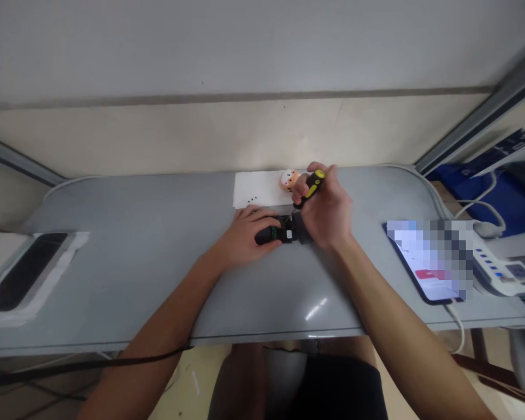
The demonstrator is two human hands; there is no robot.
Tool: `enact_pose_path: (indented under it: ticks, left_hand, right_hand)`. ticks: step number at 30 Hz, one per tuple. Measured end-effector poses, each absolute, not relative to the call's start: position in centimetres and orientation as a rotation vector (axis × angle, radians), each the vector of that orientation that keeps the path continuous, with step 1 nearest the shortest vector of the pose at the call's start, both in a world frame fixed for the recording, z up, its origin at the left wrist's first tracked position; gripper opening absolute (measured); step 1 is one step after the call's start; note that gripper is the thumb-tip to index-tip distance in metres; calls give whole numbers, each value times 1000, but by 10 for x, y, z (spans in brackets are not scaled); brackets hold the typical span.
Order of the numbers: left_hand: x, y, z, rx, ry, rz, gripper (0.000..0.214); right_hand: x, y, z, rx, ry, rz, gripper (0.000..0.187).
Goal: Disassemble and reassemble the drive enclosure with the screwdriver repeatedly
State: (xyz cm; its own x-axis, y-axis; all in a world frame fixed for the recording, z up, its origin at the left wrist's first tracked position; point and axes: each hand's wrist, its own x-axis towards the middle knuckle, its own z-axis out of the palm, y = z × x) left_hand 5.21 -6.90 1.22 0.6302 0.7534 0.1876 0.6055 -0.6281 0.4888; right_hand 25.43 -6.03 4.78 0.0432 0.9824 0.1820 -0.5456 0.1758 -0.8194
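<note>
My left hand (250,236) grips a small black device (288,234) on the grey table, its thumb and fingers on either side of the left part. A bit of green circuit board shows in the device beside my fingertips. My right hand (328,207) is closed round a black and yellow-green screwdriver (311,188). The tool slants down to the left, its thin shaft reaching the device; whether the tip sits in a screw is too small to tell. Behind the hands lies a sheet of white paper (258,186) with several tiny dark pieces, perhaps screws, on it.
A round orange and white figure (288,179) stands on the paper. To the right, a lit phone (424,262) with a cable lies near a white power strip (503,265). A dark phone-like slab (26,271) rests at the far left. A wall (227,137) closes off the table's back.
</note>
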Motion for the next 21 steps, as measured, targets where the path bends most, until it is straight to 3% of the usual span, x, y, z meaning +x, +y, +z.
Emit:
enact_pose_path:
  ticks: [13,17,21]
  left_hand:
    - [51,-68,10,2490,1075,558,23]
    - [51,-66,9,2483,1071,543,22]
    - [51,-68,15,2462,1093,498,21]
  right_hand:
    - [258,-31,62,-573,-1123,1578,52]
    - [256,-34,55,-631,-1005,1477,60]
    - [264,-36,49,-688,-949,1409,56]
